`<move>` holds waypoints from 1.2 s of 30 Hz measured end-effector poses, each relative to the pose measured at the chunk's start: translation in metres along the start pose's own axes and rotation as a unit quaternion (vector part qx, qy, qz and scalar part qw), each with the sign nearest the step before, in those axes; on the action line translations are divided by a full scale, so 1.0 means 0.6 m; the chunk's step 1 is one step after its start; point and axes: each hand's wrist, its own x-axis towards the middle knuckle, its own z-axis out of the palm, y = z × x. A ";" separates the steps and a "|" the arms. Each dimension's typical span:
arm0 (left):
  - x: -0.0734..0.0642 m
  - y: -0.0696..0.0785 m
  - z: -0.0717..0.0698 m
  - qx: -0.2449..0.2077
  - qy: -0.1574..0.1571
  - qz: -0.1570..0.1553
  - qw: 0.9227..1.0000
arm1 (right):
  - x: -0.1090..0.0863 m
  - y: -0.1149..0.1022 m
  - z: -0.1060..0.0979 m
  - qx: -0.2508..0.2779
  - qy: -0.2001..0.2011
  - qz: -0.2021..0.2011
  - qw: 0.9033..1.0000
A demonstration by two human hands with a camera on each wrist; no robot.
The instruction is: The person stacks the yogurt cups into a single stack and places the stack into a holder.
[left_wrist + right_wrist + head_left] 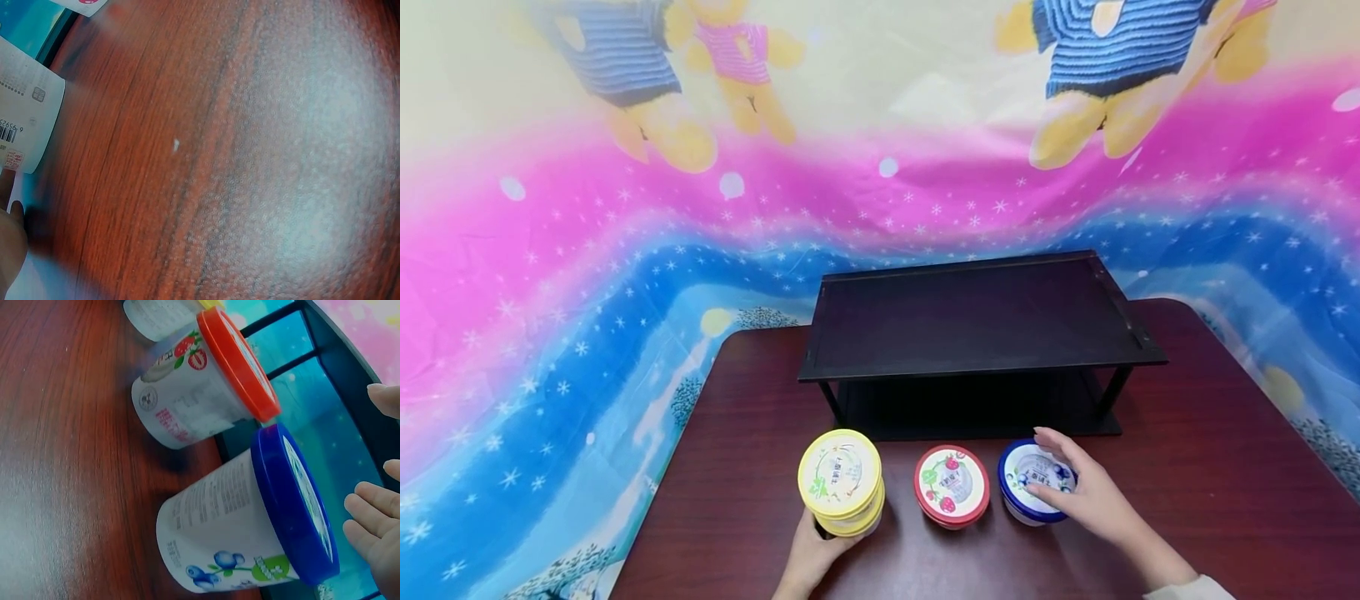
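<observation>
Three sorts of lidded white tub stand in a row on the table in the head view. My left hand (816, 550) grips the side of the yellow-lidded tub (840, 473); a second yellow rim shows under its lid. Its printed side (31, 112) appears in the left wrist view, a finger touching the lower edge. Between the others stands the red-lidded strawberry tub (952, 487). Over the blue-lidded blueberry tub (1024, 475), my right hand (1086, 492) is spread. In the right wrist view its fingers (372, 509) are apart from the blue lid (290, 503).
A black two-level rack (977, 317) stands on the dark red wooden table (737, 467), just behind the tubs. Its lower shelf (970, 404) lies under the top board. A printed backdrop (880, 192) hangs behind the table and along its sides.
</observation>
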 end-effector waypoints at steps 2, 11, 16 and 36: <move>0.000 0.000 0.000 -0.002 -0.001 0.001 1.000 | -0.002 0.002 -0.001 0.003 0.009 -0.008 1.000; -0.001 -0.001 0.000 -0.005 0.005 0.010 1.000 | -0.011 0.018 0.000 -0.025 0.038 -0.010 0.999; 0.000 0.001 0.000 -0.004 0.003 -0.001 1.000 | -0.011 0.030 0.001 -0.026 0.020 0.019 0.999; 0.000 0.002 0.001 -0.001 0.003 -0.009 1.000 | -0.016 0.058 0.009 -0.018 -0.030 0.054 0.998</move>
